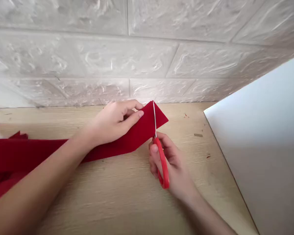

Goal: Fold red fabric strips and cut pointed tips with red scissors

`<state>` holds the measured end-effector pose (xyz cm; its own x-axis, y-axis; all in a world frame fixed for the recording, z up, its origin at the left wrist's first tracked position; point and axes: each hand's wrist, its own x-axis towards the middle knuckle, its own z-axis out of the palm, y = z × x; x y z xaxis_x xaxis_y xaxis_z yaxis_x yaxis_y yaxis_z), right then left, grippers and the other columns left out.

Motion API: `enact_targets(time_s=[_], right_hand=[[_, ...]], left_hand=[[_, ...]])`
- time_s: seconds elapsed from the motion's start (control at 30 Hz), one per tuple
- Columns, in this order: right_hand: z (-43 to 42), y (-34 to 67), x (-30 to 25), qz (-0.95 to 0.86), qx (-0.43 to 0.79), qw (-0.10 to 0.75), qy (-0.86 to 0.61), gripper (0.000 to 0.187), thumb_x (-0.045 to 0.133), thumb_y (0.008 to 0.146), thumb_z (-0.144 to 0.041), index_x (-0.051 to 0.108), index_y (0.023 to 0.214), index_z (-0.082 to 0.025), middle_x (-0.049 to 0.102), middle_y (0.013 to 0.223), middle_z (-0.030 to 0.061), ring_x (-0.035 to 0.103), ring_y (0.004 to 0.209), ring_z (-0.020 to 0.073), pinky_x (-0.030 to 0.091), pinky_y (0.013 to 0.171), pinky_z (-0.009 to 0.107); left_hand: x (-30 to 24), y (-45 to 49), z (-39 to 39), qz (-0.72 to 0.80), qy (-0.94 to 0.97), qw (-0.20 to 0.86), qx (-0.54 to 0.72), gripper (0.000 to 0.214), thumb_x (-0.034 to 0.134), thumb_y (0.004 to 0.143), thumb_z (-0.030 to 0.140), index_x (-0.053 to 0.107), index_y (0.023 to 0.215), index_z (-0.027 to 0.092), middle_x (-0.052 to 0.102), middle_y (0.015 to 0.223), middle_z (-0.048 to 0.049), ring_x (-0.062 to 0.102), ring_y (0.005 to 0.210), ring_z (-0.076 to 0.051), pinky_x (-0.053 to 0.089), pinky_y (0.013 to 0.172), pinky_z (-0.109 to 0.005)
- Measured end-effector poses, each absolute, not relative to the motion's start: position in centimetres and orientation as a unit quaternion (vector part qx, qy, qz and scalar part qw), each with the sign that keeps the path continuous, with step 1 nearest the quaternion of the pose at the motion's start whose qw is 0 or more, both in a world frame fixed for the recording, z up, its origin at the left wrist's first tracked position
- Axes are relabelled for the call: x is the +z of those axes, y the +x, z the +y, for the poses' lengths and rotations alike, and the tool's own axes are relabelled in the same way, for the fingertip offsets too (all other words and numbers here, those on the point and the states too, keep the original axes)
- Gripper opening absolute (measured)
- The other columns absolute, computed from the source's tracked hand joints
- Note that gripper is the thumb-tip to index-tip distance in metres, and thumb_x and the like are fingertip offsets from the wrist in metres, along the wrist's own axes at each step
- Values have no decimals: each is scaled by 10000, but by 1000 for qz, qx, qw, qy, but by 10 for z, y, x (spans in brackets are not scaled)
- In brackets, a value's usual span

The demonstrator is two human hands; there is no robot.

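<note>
A long strip of red paper point(127, 140) lies across the wooden table point(127, 195), running in from the left. My left hand point(115, 120) pinches the strip near its right end, thumb and fingers closed on it. My right hand point(171, 163) grips red-handled scissors point(161, 160), fingers through the loops. The thin metal blades point away from me and cross the strip close to its pointed right tip point(161, 118).
A large white board point(264, 143) covers the table's right side. More red paper point(7, 163) is piled at the left edge. A white brick-pattern wall point(137, 55) stands right behind the table. Small red scraps point(207, 156) dot the wood.
</note>
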<state>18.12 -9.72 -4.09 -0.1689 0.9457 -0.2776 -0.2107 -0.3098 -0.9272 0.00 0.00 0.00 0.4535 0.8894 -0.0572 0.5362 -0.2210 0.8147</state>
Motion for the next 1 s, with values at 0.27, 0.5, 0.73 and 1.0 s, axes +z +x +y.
enact_targets(time_s=[0.27, 0.5, 0.73, 1.0], right_hand=[[-100, 181, -38, -403, 648, 439, -474, 393, 713, 933, -537, 604, 1172, -245, 505, 765, -75, 384, 505, 37, 365, 448, 210], [-103, 178, -37, -422, 638, 434, -476, 335, 668, 974, -491, 594, 1191, -247, 514, 772, -70, 397, 500, 39, 358, 434, 204], [-104, 177, -38, -433, 629, 441, -472, 290, 671, 975, -461, 599, 1170, -259, 517, 775, -73, 385, 495, 35, 364, 438, 198], [-104, 180, -36, -436, 625, 432, -482, 282, 672, 971, -443, 594, 1163, -252, 502, 753, -70, 376, 500, 46, 353, 428, 198]], left_hand=[[0, 5, -1, 485, 726, 424, 241, 281, 531, 1010, 429, 681, 939, 203, 711, 723, 40, 569, 522, -63, 407, 470, -178], [0, 15, -3, 490, 644, 500, 310, 180, 586, 988, 346, 650, 913, 195, 669, 656, 57, 501, 437, -43, 405, 427, -163], [2, 16, -4, 482, 641, 497, 332, 154, 585, 976, 301, 637, 879, 193, 552, 546, 87, 440, 404, -38, 409, 422, -154], [-1, 16, -5, 474, 656, 470, 352, 159, 591, 972, 319, 639, 894, 189, 662, 658, 40, 502, 464, -53, 374, 423, -165]])
